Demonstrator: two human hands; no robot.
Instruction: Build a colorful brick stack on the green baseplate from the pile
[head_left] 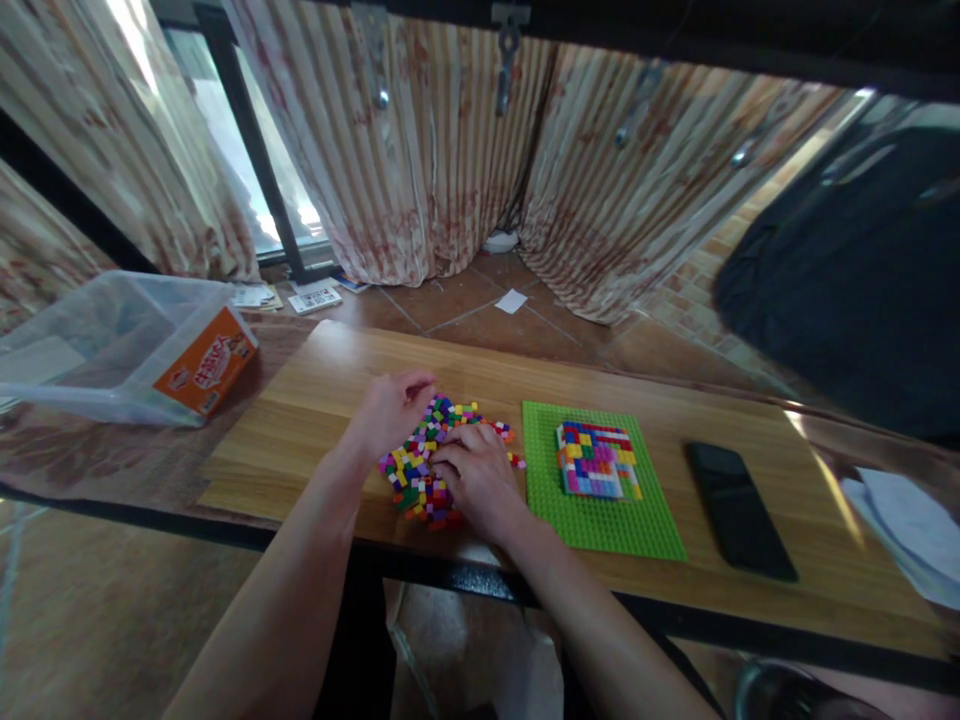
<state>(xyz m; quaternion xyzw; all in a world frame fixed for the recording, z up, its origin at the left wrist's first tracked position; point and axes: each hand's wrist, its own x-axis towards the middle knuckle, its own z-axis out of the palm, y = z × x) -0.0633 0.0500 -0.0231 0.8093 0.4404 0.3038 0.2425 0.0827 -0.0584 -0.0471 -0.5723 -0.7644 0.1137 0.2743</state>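
A loose pile of small colourful building bricks [409,470] lies on the wooden board between my hands. My left hand [390,412] is at the pile's upper left edge, its fingers curled together; anything inside them is hidden. Over the right part of the pile, my right hand [480,475] has its fingers bent and close together, the tips among the bricks. I cannot make out what they hold. To the right of the pile lies a green studded baseplate [607,525], with a multicoloured block of joined bricks [596,460] on it.
A black phone [739,510] lies right of the baseplate, with white papers [911,520] farther right. At the left stands a clear plastic bin [112,385] with an orange label. The wooden board [277,440] ends near the dark front table edge [465,575]. Striped curtains [420,150] hang behind.
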